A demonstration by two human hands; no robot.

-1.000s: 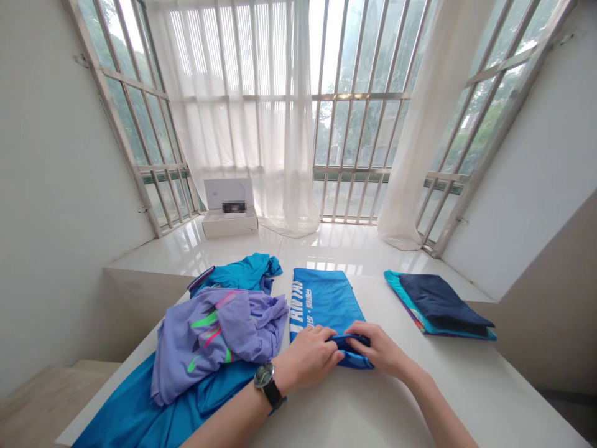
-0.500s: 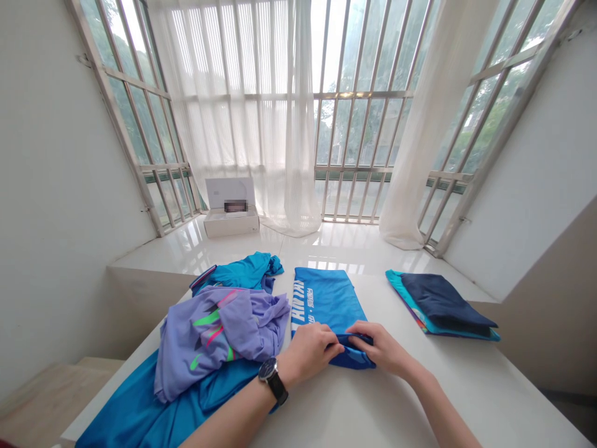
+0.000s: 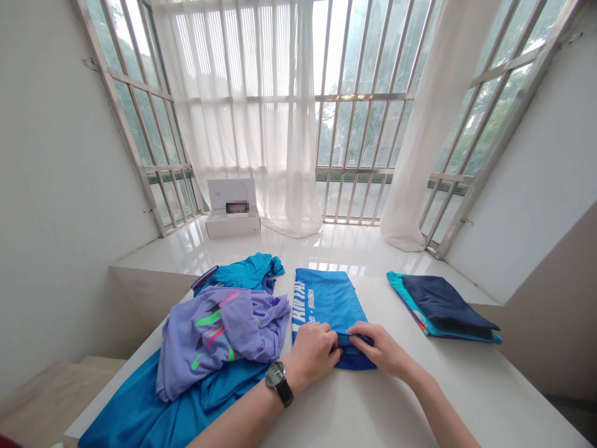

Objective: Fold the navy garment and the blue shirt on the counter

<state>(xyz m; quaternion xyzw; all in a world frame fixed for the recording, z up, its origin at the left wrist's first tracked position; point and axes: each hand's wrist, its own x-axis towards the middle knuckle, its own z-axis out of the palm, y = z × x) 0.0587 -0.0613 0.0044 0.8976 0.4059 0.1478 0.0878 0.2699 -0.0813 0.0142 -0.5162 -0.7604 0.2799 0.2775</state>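
A folded blue shirt with white lettering lies flat on the white table in front of me. Its near edge is gathered into a fold between my hands. My left hand, below a wristwatch, has its fingers curled over the left part of that edge. My right hand pinches the fold further right, thumb and fingers closed on the cloth. Part of the fabric is hidden under the fingers. Left of the shirt lies a crumpled purple shirt with green and pink marks.
Bright blue cloth lies under the purple shirt, and a teal garment is bunched behind it. On the right rests a folded stack with a navy garment on top. A white box sits by the curtained, barred window.
The near edge of the blue shirt looks flatter, the dark opening between my hands having closed. My left hand has shifted slightly right. The other clothes have stayed put.
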